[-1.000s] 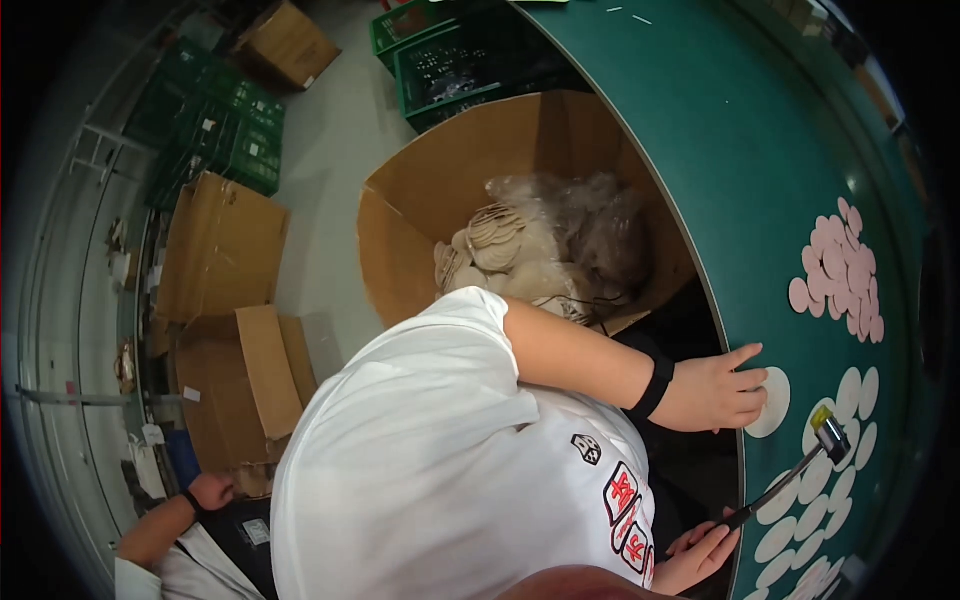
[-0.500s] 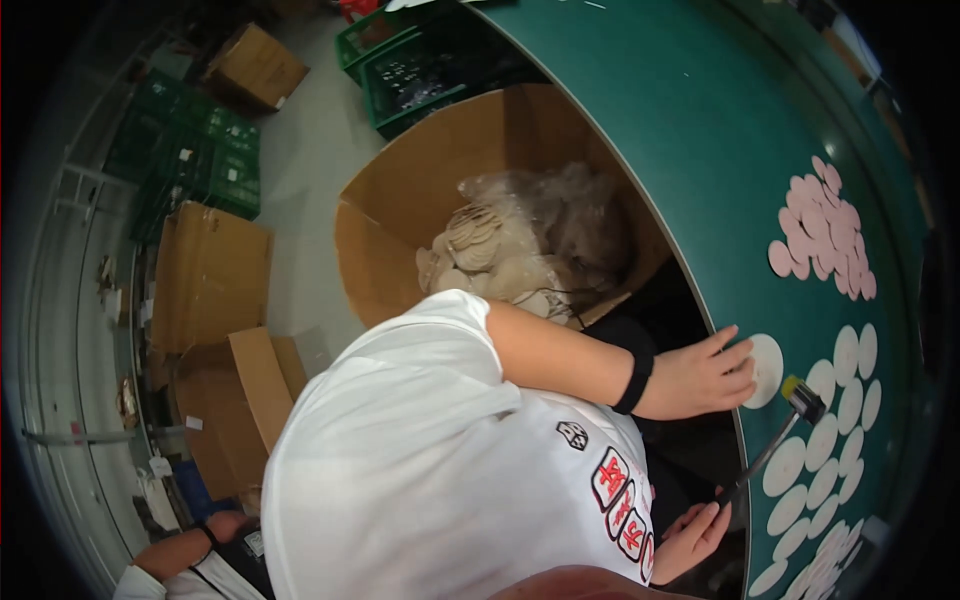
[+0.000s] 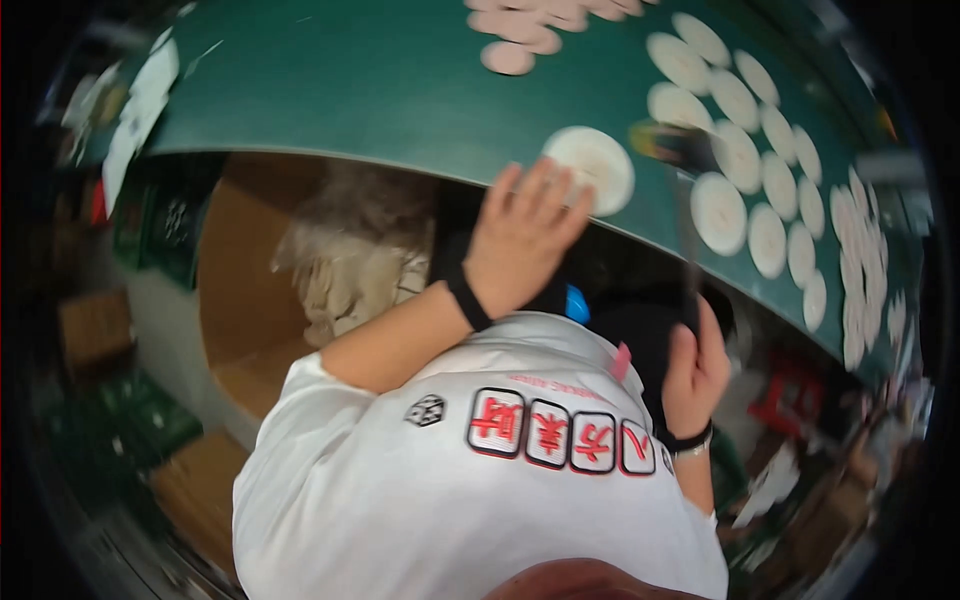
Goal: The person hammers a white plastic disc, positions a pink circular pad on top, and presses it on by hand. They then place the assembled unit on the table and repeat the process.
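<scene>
My left hand (image 3: 525, 235) lies with its fingers stretched out over the near edge of a round white disc (image 3: 605, 165) at the front of the green table. In my right hand (image 3: 700, 365), closed around the dark handle, is a mallet (image 3: 685, 148) with a yellow and black head. Motion blurs the mallet; its head is just right of the disc under my left fingers. Several similar white discs (image 3: 740, 155) are spread on the table beyond and to the right of it.
Pink discs (image 3: 510, 57) are grouped at the far middle of the green table (image 3: 370, 90). More pale discs (image 3: 855, 275) stand crowded at the right. Below the table at left is a large cardboard box (image 3: 235, 270) with pale discs and clear plastic inside. White sheets (image 3: 143, 105) lie far left.
The whole view has turned, so the table now runs across the top. My left fingers now overlap the near edge of the disc. The mallet head appears nearer that disc.
</scene>
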Tool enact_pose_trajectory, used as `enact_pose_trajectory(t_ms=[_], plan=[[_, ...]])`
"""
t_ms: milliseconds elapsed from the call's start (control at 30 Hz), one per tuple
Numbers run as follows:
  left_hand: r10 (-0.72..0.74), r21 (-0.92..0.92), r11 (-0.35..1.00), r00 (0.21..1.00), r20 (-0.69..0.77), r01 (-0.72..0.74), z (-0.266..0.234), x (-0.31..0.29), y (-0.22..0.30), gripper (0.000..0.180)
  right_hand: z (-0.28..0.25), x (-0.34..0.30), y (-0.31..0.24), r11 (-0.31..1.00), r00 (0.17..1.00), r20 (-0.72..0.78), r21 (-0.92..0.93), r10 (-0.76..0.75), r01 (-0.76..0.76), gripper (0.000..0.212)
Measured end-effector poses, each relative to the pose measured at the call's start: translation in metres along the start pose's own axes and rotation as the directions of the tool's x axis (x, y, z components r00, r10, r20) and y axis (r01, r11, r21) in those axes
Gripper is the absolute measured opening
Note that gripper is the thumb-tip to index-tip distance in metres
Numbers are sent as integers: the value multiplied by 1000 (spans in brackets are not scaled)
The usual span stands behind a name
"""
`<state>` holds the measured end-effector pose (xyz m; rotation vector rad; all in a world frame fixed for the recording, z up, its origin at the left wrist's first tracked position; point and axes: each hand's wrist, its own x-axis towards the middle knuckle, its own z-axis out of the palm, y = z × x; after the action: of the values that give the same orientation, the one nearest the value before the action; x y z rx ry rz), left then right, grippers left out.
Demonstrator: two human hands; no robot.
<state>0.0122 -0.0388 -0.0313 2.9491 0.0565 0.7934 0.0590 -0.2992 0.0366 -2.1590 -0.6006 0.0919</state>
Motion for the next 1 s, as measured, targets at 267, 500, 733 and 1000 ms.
enact_pose_trajectory(t_ms=[267, 500, 733, 1000], plan=[[32, -80, 996, 999, -31, -35, 2, 9, -5, 69, 9, 4, -23, 997, 998, -33, -61, -56, 54, 37], [26, -103, 994, 998, -48, -31, 3, 4, -5, 64, 5, 9, -25, 975, 999, 43, -221, -25, 34, 39], [28, -139, 990, 999, -38, -33, 0, 8, -6, 61, 5, 16, -30, 951, 994, 106, -308, 21, 13, 41], [20, -154, 988, 999, -27, -24, 3, 7, -9, 58, 3, 21, -31, 950, 994, 106, -312, 21, 13, 38]])
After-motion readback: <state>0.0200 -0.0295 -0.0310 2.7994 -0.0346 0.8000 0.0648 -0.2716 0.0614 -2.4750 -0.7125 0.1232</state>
